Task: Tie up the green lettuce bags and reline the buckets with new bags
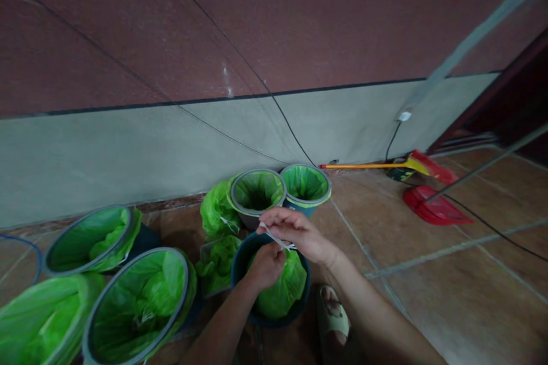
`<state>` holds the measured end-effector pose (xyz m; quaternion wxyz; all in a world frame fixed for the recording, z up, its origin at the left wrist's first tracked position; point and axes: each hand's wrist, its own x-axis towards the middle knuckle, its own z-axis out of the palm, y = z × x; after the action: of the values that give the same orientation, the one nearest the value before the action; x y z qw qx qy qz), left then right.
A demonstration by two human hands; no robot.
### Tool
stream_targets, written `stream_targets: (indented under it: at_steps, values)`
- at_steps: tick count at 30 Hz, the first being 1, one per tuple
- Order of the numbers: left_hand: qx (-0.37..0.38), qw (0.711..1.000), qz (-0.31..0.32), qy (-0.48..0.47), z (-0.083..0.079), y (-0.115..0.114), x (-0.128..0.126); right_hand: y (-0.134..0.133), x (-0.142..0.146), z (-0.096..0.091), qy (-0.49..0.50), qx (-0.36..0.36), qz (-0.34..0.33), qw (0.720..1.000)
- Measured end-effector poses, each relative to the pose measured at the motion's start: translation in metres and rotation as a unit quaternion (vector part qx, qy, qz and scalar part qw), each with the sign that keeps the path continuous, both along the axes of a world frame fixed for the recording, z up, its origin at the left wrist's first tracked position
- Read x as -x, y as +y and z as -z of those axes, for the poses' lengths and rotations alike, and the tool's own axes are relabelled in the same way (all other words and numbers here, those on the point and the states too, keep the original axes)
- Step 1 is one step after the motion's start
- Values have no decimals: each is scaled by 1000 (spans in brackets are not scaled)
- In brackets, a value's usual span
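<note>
- Green plastic garbage bag (282, 293) bunched inside a dark blue-teal bin (237, 265), neck gathered upward between two bare hands.
- White drawstring (272, 235) taut at the neck of the bag, just above the left knuckles and across the right palm side.
- Left hand (269, 265) curled into a fist, clamped on the gathered neck of the bag, over the bin.
- Right hand (295, 229) just above and beside the left, fingers stretched together toward the left, drawstring against the thumb side; cannot tell about any pinch on it.
- Pale slipper (336, 325) on a foot, right beside the bin.
- To the left of the bin, another green bag (225, 256) in a pale shallow container; behind that, a full green bag (217, 211) on the floor.
- Toward the wall, two green-lined bins side by side: one dark (248, 220), one blue (309, 210).
- Farther left, three more lined bins with loose green plastic inside: one at the back (51, 246), one in front (186, 282), one cut off by the picture edge (15, 303).
- On the right, an orange-handled broom (359, 166) along the foot of the wall; near it, a red dustpan (428, 208) on brown floor tiles (462, 296).
- Behind everything, a maroon-and-grey wall (128, 154) with dark cables (240, 51).
</note>
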<state>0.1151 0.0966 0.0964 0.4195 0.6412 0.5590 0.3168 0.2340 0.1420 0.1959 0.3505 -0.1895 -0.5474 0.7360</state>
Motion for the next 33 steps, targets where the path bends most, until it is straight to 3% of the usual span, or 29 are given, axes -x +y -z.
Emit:
stream_targets:
  at_steps: [4, 7, 9, 13, 15, 18, 21, 23, 26, 29, 31, 33]
  values:
    - [14, 999, -14, 35, -1, 1, -3, 5, 4, 5, -15, 1, 16, 1000]
    - [39, 997, -67, 21, 0, 6, 2, 14, -2, 27, -124, -32, 110, 986]
    - [63, 994, -91, -10, 0, 10, 9, 17, -7, 49, -263, -86, 155, 948]
    - [65, 990, -112, -57, 0, 17, 21, 13, -12, 80, -447, -213, 46, 868]
    - [75, 985, -135, -72, -1, 18, 25, 10, -11, 80, -498, -243, 36, 831]
    - [102, 972, -172, -120, -3, 19, 30, 7, -9, 64, -542, -272, 29, 794]
    - [103, 973, -164, -126, -5, 19, 36, 6, -13, 47, -543, -258, -57, 797]
    - [86, 987, -118, -74, -9, 18, 40, 9, -19, 44, -542, -231, -108, 801]
    - [27, 999, -20, 4, -19, 16, 44, 17, -26, 52, -528, -229, -45, 817]
    - [-66, 994, 50, 75, -31, 13, 43, 23, -24, 67, -432, -234, 40, 870]
    - [-131, 978, 83, 142, -38, 11, 42, 23, -18, 75, -364, -235, 23, 901]
    - [-180, 957, 105, 200, -43, 9, 43, 21, -12, 80, -337, -226, -20, 914]
